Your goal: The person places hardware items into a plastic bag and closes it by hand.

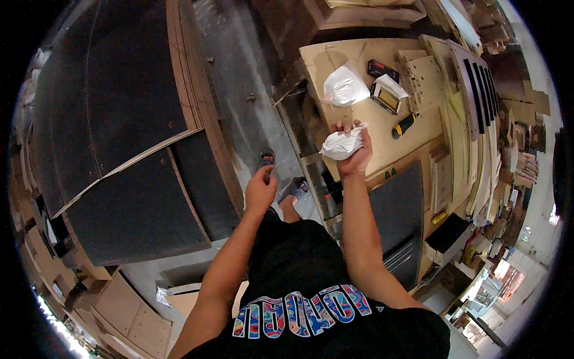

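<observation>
Holding a white plastic-wrapped bundle (342, 145), the right hand (357, 158) has its grip closed around it, over the near left edge of the surface (427, 119). Left hand (261, 190) is well apart, above the floor (230, 72), fingers curled, thumb and forefinger close together; cannot tell if anything small is pinched there.

Writing: large multicolored block lettering (299, 314) outlined in white across the black T-shirt (293, 257), plus a small white emblem (380, 310) beside it. Dark carton (383, 69) on the surface bears markings too small to read; same for the opened carton (387, 97) just below it, white flap up, yellowish inside.

Surface is pale wood. Second white bundle (347, 87) lies on it, beyond the held one. Yellow-and-black handled tool (404, 126) lies to the right of the held bundle. Wood panel with holes (424, 73) near the cartons, then a board with black slats (478, 90) farther right.

Room looks like a cluttered workshop: big dark sheets (131, 78) stacked at left with pale layered edges, gray floor between, sandaled feet (301, 189) below, white wall (532, 236) far right.
</observation>
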The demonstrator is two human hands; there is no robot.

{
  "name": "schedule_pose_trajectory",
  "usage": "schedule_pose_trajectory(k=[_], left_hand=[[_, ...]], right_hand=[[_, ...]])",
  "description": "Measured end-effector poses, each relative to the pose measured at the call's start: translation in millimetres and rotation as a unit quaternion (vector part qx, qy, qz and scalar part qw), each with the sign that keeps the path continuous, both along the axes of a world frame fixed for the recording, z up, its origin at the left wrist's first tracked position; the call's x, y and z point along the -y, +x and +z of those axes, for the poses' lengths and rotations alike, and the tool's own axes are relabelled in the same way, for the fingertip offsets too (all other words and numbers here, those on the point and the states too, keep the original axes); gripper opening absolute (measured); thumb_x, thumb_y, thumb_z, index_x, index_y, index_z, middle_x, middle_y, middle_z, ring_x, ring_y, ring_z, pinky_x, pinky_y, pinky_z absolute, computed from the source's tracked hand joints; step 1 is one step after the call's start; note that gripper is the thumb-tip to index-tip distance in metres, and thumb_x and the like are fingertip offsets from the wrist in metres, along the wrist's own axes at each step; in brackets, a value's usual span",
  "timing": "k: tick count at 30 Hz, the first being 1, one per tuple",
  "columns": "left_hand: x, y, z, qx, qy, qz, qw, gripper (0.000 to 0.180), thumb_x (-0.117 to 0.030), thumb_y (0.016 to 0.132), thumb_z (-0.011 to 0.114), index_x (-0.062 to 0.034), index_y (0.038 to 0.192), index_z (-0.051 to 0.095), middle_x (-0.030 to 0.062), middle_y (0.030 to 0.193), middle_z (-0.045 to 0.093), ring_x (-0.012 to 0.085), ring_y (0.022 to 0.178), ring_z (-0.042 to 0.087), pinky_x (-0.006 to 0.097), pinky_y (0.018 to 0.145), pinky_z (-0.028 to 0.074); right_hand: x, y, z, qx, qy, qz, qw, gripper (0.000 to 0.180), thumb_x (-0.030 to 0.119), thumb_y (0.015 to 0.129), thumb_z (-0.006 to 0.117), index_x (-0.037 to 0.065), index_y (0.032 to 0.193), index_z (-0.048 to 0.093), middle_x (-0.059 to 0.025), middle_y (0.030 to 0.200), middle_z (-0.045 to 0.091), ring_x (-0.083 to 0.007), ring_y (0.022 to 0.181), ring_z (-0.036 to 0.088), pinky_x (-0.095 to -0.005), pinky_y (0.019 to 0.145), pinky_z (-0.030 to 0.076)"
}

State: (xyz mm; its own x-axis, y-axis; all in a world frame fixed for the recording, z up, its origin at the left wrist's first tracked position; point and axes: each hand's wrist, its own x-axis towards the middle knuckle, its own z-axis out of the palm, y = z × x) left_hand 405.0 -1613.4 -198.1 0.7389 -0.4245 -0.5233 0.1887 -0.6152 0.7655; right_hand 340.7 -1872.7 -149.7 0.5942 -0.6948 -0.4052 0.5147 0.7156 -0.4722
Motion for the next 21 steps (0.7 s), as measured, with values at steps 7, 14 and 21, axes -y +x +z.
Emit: schedule_pose_trajectory(k=[7,14,21], left_hand=[[3.2,-4.4,-14.0,0.015,-0.026,-0.013,0.999,0.034,-0.019,0.089,0.065,-0.0081,0.122,0.068,0.0076,0.076,0.064,0.0177,0.068,0.061,0.034,0.068,0.050],[0.3,-9.4,-23.1,0.041,-0.031,-0.037,0.998,0.035,-0.018,0.089,0.065,-0.0067,0.123,0.067,0.0045,0.074,0.060,0.0158,0.069,0.058,0.032,0.068,0.049],[-4.3,-13.6,-28.2,0.018,-0.051,-0.038,0.998,0.036,-0.017,0.090,0.064,-0.0047,0.123,0.066,0.0051,0.079,0.062,0.0158,0.073,0.059,0.032,0.070,0.049]], right_hand=[[-3.3,-4.1,-11.7,-0.054,-0.059,0.008,0.997,0.028,0.028,0.101,0.049,0.005,0.115,0.057,-0.0136,0.088,0.060,-0.0376,0.108,0.059,-0.0511,0.111,0.038],[5.2,-14.2,-17.6,-0.226,-0.191,-0.007,0.955,0.025,0.022,0.103,0.055,0.002,0.117,0.059,-0.0112,0.096,0.065,-0.0275,0.099,0.064,-0.0410,0.090,0.053],[32.5,-38.9,-36.6,-0.419,-0.361,-0.019,0.833,0.028,0.026,0.104,0.058,-0.001,0.111,0.063,-0.0077,0.097,0.062,-0.0180,0.088,0.061,-0.0330,0.077,0.051]])
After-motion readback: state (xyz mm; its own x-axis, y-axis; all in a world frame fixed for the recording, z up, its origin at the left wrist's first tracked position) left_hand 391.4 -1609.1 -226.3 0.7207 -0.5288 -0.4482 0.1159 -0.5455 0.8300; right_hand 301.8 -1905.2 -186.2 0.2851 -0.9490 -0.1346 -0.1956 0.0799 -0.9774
